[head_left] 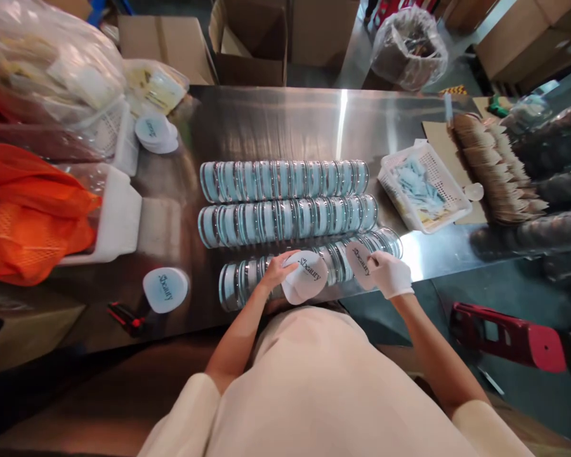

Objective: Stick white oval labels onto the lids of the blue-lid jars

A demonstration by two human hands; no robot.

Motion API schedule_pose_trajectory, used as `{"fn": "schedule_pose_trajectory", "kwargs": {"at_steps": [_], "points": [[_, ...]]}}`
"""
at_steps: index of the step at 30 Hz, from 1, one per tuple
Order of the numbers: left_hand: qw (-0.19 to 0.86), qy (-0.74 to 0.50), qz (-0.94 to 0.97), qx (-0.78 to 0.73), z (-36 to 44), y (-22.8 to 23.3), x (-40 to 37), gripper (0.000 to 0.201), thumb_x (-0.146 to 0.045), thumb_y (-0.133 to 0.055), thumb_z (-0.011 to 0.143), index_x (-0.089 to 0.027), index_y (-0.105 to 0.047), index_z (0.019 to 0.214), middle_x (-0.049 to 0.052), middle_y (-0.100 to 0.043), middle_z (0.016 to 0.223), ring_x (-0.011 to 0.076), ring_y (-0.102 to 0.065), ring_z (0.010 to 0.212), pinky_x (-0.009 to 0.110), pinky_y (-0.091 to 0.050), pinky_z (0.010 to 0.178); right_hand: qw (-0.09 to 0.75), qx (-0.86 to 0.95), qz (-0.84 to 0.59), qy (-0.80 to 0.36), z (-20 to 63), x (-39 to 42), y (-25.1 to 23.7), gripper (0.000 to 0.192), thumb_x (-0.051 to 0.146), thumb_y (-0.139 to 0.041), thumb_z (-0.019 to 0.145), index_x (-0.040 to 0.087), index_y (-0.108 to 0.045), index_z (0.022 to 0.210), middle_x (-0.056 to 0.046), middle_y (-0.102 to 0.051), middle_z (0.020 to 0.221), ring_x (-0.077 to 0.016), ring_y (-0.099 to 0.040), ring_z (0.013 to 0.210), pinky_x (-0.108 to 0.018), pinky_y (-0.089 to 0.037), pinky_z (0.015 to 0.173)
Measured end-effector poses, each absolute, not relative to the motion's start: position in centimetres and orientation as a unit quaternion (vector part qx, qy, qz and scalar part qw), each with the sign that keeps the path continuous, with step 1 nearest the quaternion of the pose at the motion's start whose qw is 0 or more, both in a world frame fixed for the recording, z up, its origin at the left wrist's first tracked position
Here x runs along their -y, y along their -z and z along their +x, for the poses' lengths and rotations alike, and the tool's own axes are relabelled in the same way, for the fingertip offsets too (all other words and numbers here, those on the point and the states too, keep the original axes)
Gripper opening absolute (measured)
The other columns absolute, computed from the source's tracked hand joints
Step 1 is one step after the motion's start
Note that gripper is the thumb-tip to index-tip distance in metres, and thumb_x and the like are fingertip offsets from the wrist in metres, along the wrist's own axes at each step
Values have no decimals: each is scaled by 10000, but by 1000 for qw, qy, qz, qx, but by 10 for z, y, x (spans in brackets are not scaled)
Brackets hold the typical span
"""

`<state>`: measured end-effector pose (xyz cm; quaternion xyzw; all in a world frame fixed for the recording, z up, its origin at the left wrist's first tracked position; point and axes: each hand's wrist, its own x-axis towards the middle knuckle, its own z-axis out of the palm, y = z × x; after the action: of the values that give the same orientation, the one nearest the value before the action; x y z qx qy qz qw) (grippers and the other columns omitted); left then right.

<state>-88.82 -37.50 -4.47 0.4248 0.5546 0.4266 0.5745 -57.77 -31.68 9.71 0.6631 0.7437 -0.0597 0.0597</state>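
Gripped in my bare left hand (276, 271) is a small stack of white rounded cards (309, 279) printed with dark "beauty" lettering. My right hand (393, 275), in a white glove, pinches a single card (358, 260) of the same kind by its right edge, a little to the right of the stack. Both hands are over the front row of clear round containers (233, 287), partly covering it. Behind it lie a middle row of containers (285, 222) and a back row of containers (283, 181), each on its side with pale blue-white contents.
On the metal table (266, 120), two more card stacks (165, 290) lie at the left, one near a red-and-black cutter (127, 318). A white basket (457, 209) of small packets stands right. Orange mesh (33, 209) hangs over white bins (124, 219). Brown cardboard pieces (490, 165) are stacked far right.
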Motion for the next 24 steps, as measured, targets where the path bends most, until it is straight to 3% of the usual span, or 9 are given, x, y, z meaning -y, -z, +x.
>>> {"fn": "schedule_pose_trajectory", "kwargs": {"at_steps": [5, 11, 16, 19, 24], "points": [[584, -434, 416, -546, -889, 54, 377, 595, -450, -768, 781, -132, -683, 1277, 134, -712, 1272, 281, -677, 1139, 392, -533, 1015, 85, -741, 662, 67, -576, 317, -87, 279, 321, -489, 953, 190, -733, 918, -74, -730, 929, -172, -624, 803, -273, -316, 634], [571, -425, 431, -554, -890, 56, 376, 582, -440, -764, 780, -118, -689, 1260, 138, -722, 1241, 277, -686, 1099, 388, -548, 980, 137, -711, 676, 133, -597, 312, -26, 302, 304, -468, 974, 208, -751, 929, -85, -743, 982, -167, -634, 805, -261, -308, 633], [574, -411, 446, -551, -891, 54, 375, 597, -466, -764, 783, -117, -686, 1261, 138, -721, 1239, 273, -687, 1095, 376, -557, 966, 82, -690, 701, 162, -595, 314, 7, 276, 311, -498, 947, 204, -749, 905, -81, -750, 884, -174, -634, 759, -253, -343, 643], [570, -412, 451, -549, -892, 56, 375, 595, -478, -766, 786, -125, -689, 1258, 133, -718, 1247, 269, -683, 1108, 373, -553, 980, 3, -631, 742, 226, -584, 316, 16, 245, 374, -587, 889, 207, -747, 969, -55, -745, 832, -176, -639, 748, -236, -407, 669], [571, -411, 447, -552, -892, 60, 375, 593, -473, -766, 788, -128, -687, 1264, 133, -719, 1247, 269, -688, 1097, 373, -561, 967, -124, -616, 744, 227, -582, 334, 34, 358, 338, -456, 944, 159, -706, 1126, -96, -755, 1013, -179, -677, 886, -239, -483, 825]]}}
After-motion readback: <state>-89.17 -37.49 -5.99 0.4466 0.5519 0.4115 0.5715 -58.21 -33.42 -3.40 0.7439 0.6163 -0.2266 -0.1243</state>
